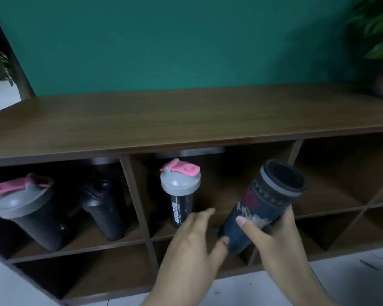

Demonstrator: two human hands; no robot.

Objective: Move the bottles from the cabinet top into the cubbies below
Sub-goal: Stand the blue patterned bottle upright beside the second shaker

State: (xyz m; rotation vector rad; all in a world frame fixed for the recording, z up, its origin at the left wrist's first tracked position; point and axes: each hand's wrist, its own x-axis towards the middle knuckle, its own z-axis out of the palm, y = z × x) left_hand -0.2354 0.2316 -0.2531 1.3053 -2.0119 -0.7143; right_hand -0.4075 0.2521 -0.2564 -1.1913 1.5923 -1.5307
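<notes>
Before the brown wooden cubby cabinet [186,120], right hand [272,237] grips 1 tilted dark patterned tumbler [263,204]; left hand [192,237] open, thumb touching; 3 black shaker bottles [179,195] inside.

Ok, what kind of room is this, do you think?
Probably a home or office corner used for storage. A low wooden cubby cabinet stands on a pale floor against a green wall, shaker bottles stand in its cubbies, and houseplant leaves show at the right edge.
</notes>
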